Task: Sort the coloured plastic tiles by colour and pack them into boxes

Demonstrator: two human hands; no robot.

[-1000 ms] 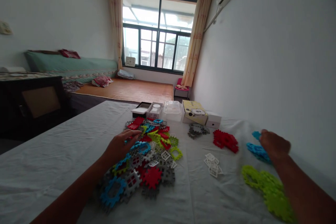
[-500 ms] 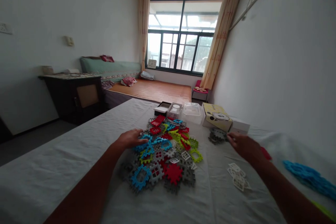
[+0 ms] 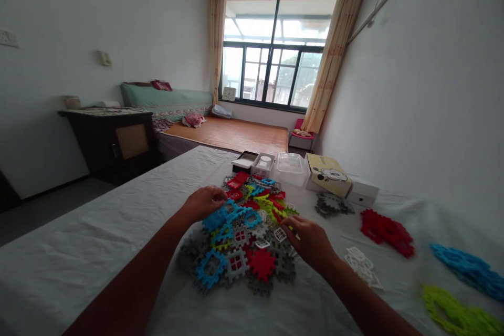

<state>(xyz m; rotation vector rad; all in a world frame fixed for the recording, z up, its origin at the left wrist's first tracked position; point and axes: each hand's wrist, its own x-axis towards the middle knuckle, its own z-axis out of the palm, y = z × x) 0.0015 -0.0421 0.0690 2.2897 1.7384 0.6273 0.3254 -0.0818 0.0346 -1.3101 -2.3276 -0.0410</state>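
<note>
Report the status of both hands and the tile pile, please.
Left hand on blue tile atop the pile. Right hand at pile's right edge. White pieces beside right wrist.

A white, creased sheet [image 3: 98, 241] covers the surface. At centre lies a mixed heap of interlocking plastic tiles [image 3: 236, 260]. To the right lie sorted groups: grey tiles [image 3: 333, 203], red tiles [image 3: 388, 232], white window pieces [image 3: 362, 265], blue tiles [image 3: 468, 268] and lime tiles [image 3: 457, 317]. Along the far edge stand a clear tub [image 3: 290, 167], a yellow carton [image 3: 328, 174] and a white box [image 3: 364, 192].

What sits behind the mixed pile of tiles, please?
A black tray, a white box, a clear tub and a yellow carton. Their contents are mostly hidden.
</note>
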